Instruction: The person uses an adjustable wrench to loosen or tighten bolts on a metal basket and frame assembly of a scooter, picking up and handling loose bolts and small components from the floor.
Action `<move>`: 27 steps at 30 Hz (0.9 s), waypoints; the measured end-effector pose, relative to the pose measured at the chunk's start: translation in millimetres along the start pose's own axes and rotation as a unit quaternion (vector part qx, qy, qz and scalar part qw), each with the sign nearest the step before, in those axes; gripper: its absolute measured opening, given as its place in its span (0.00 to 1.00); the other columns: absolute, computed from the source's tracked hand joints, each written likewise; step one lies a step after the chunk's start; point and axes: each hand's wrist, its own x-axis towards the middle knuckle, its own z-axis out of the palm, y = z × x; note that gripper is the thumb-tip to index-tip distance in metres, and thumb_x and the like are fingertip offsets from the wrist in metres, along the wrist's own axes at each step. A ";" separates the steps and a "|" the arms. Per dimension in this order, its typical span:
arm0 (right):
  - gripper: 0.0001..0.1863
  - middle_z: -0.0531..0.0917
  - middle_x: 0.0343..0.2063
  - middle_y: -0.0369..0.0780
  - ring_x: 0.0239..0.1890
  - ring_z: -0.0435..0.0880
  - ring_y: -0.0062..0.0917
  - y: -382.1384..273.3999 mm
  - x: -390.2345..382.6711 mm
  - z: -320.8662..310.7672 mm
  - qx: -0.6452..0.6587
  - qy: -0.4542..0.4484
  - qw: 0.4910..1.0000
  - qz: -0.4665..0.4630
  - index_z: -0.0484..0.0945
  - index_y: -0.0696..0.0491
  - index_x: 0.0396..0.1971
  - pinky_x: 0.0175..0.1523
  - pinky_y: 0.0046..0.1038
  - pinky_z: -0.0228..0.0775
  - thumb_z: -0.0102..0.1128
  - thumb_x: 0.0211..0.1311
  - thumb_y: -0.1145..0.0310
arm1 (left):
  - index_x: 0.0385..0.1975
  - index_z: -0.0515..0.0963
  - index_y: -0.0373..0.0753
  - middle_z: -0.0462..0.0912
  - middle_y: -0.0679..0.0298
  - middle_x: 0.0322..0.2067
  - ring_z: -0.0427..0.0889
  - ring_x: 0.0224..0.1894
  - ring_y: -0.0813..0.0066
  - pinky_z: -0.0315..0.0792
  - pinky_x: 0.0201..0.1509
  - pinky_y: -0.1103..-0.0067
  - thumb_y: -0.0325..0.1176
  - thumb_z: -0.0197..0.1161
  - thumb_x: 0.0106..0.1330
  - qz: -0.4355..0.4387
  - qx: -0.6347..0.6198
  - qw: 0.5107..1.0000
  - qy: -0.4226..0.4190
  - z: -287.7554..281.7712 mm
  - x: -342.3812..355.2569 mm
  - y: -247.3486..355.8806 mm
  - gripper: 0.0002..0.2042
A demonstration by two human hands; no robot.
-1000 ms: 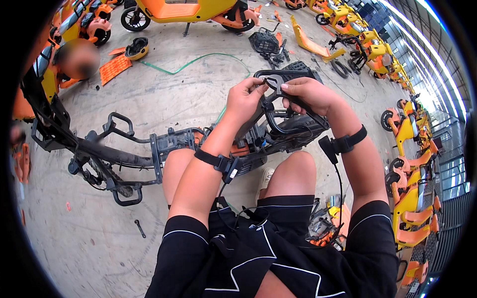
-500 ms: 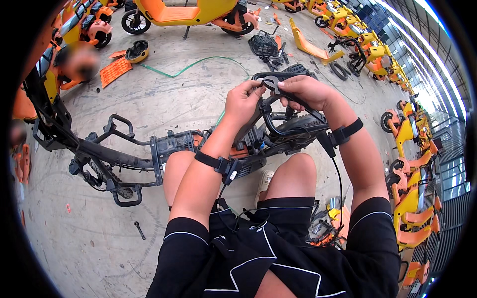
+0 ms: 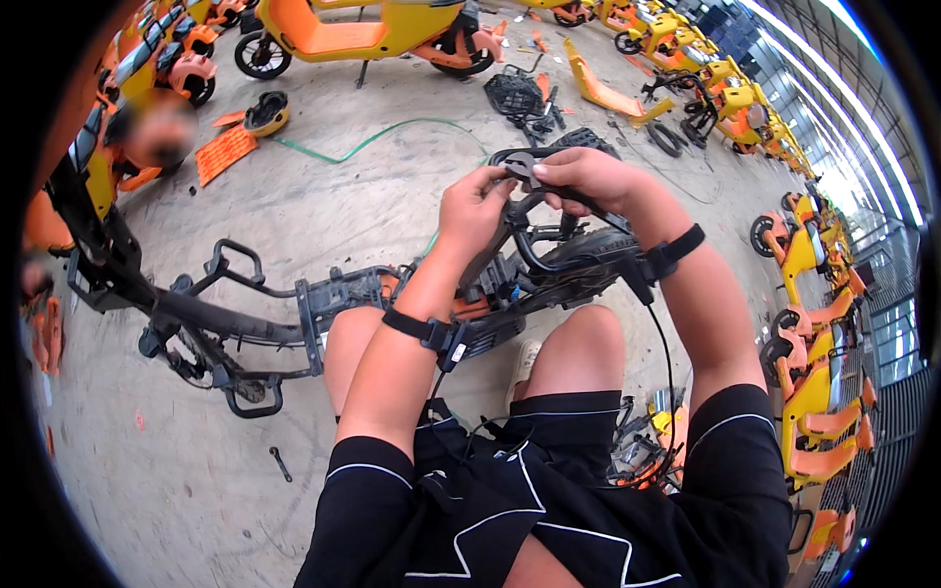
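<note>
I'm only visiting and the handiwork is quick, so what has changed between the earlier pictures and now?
The small grey piece has turned between the left hand and right hand, showing a darker side. The framing shifted slightly, probably from head movement. Nothing was visibly taken up or let go. The stripped scooter frame and spanner on the floor stayed put.

There are two bare hands [image 3: 470,208], two black armbands [image 3: 417,328], two knees [image 3: 591,331], one held dark part [image 3: 521,167], one near stripped frame [image 3: 225,316], one wrench [image 3: 280,464], one yellow helmet [image 3: 268,115] and one green strap [image 3: 372,137].
</note>
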 end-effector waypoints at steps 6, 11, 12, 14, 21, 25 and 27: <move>0.18 0.79 0.19 0.34 0.12 0.68 0.12 -1.3 28.2 4.7 -0.043 -0.022 0.999 -0.014 0.81 0.57 0.40 0.17 0.19 0.58 0.58 0.74 0.54 | 0.45 0.83 0.32 0.84 0.64 0.30 0.79 0.31 0.82 0.73 0.36 0.81 0.27 0.61 0.69 0.003 0.018 1.000 0.003 -17.9 4.1 -8.0 0.10; 0.16 0.80 0.22 0.35 0.14 0.70 0.14 2.8 15.3 -15.7 -0.049 -0.068 0.996 -0.029 0.78 0.57 0.41 0.18 0.20 0.60 0.53 0.76 0.57 | 0.45 0.82 0.32 0.76 0.71 0.24 0.70 0.28 0.85 0.66 0.33 0.83 0.29 0.65 0.70 0.017 -0.017 1.000 0.000 2.5 5.1 -20.3 0.09; 0.15 0.81 0.23 0.35 0.15 0.71 0.14 4.6 16.1 -15.9 -0.040 -0.082 0.995 -0.028 0.78 0.57 0.42 0.19 0.20 0.61 0.52 0.76 0.59 | 0.45 0.82 0.32 0.76 0.72 0.24 0.70 0.28 0.85 0.66 0.33 0.83 0.29 0.66 0.70 0.015 -0.018 1.000 0.004 2.1 3.1 -20.3 0.09; 0.13 0.81 0.24 0.34 0.16 0.72 0.14 2.4 18.6 -20.8 -0.060 -0.086 0.994 -0.022 0.76 0.57 0.41 0.20 0.20 0.62 0.53 0.76 0.61 | 0.42 0.82 0.32 0.77 0.72 0.26 0.70 0.30 0.85 0.65 0.34 0.83 0.29 0.65 0.70 0.016 -0.024 1.000 -0.006 2.5 5.8 -20.1 0.08; 0.14 0.80 0.20 0.33 0.15 0.73 0.14 2.3 26.9 -14.1 -0.054 -0.090 0.994 -0.016 0.77 0.55 0.36 0.19 0.19 0.62 0.56 0.74 0.59 | 0.43 0.81 0.32 0.81 0.69 0.32 0.73 0.34 0.84 0.69 0.38 0.83 0.27 0.62 0.72 0.012 -0.049 0.999 -0.019 -0.4 3.4 -16.7 0.06; 0.16 0.78 0.18 0.32 0.15 0.73 0.15 0.0 25.5 -7.3 -0.059 -0.071 0.996 -0.004 0.77 0.53 0.32 0.19 0.21 0.62 0.58 0.73 0.56 | 0.44 0.81 0.32 0.81 0.69 0.31 0.74 0.34 0.84 0.69 0.38 0.82 0.28 0.62 0.72 0.038 -0.038 0.998 -0.015 -2.1 3.9 -18.1 0.07; 0.18 0.77 0.18 0.32 0.16 0.72 0.16 0.6 24.0 -6.6 -0.063 -0.059 0.996 0.014 0.77 0.53 0.31 0.20 0.21 0.62 0.58 0.73 0.53 | 0.44 0.81 0.32 0.81 0.69 0.30 0.74 0.34 0.83 0.69 0.38 0.82 0.28 0.62 0.72 0.025 -0.039 0.999 -0.016 -0.7 2.3 -12.8 0.07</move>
